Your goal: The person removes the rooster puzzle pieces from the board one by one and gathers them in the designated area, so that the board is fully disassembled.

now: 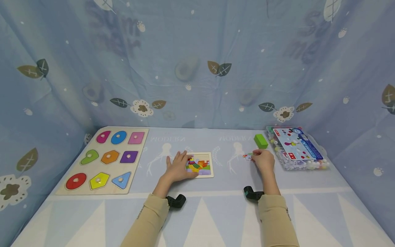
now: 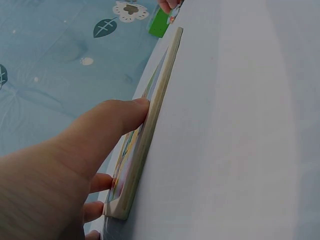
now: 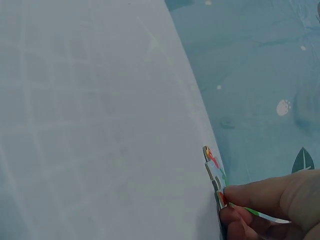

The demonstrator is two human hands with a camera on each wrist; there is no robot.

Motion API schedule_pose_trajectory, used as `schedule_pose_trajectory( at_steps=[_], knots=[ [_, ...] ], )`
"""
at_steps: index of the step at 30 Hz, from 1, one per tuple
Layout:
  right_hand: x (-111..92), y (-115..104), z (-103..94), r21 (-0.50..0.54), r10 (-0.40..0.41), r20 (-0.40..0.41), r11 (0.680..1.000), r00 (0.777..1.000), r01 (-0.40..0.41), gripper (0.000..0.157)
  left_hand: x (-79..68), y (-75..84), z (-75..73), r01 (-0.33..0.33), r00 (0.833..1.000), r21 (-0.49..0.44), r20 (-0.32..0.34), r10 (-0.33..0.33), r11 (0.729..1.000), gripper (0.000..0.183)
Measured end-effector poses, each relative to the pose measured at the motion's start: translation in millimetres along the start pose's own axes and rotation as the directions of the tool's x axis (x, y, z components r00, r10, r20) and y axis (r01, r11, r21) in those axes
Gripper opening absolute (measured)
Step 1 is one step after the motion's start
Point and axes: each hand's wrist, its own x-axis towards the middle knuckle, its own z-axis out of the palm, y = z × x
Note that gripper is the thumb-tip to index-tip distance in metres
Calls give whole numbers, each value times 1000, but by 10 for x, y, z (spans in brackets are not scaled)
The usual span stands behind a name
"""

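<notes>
A small wooden jigsaw puzzle (image 1: 202, 167) with a colourful picture lies flat in its pale frame near the middle of the table. My left hand (image 1: 178, 168) rests over its left side, fingers spread, with the thumb (image 2: 131, 112) on the near rim in the left wrist view. The picture's left part is hidden under that hand. To the right, my right hand (image 1: 264, 160) pinches a puzzle piece (image 3: 214, 170) between thumb and fingers, at or just above the table. What shows of it is pale blue with red and green; my fingers cover the rest.
A wooden shape board (image 1: 139, 178) with knobbed coloured pieces lies at the left. Behind my right hand is a green block (image 1: 261, 141). A clear plastic case of beads (image 1: 296, 145) lies at the right. Patterned cloth (image 1: 197, 41) hangs behind the table.
</notes>
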Motion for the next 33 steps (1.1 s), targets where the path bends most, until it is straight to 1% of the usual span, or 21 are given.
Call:
schedule_pose_trajectory(
  at_steps=[2, 6, 9, 11, 14, 16, 22, 28, 33],
  knots=[
    [3, -2, 7, 6, 3, -7, 1000, 1000, -3, 26, 0, 1, -5, 2, 1000, 0, 2, -2, 1000, 77],
    [18, 6, 21, 22, -21, -44, 1000, 999, 22, 28, 3, 7, -5, 1, 1000, 8, 4, -1, 1000, 77],
    [28, 3, 31, 81, -45, -66, 995, 997, 50, 27, 7, 11, 1, -1, 1000, 13, 2, 1, 1000, 78],
    [23, -20, 41, 134, -42, -73, 990, 996, 52, 27, 10, 11, 2, -3, 1000, 15, 0, 3, 1000, 78],
    [9, -75, 64, 218, -31, -60, 975, 998, 43, 26, 7, 13, -3, -3, 1000, 8, -1, 3, 1000, 78],
    [-7, -117, 95, 251, -24, -49, 967, 998, 36, 26, 4, 13, -10, -1, 1000, 3, 0, 1, 1000, 79],
    [-81, -254, 211, 347, -55, 12, 937, 998, 47, 25, 6, -1, -12, 17, 1000, 5, 17, -17, 1000, 88],
    [-130, -424, 323, 395, -89, 50, 917, 995, 62, 27, 25, -24, 0, 27, 999, 34, 28, -28, 999, 91],
    [-158, -565, 442, 397, -107, 80, 915, 991, 67, 26, 28, -13, -8, 27, 999, 34, 30, -28, 999, 91]
  ],
)
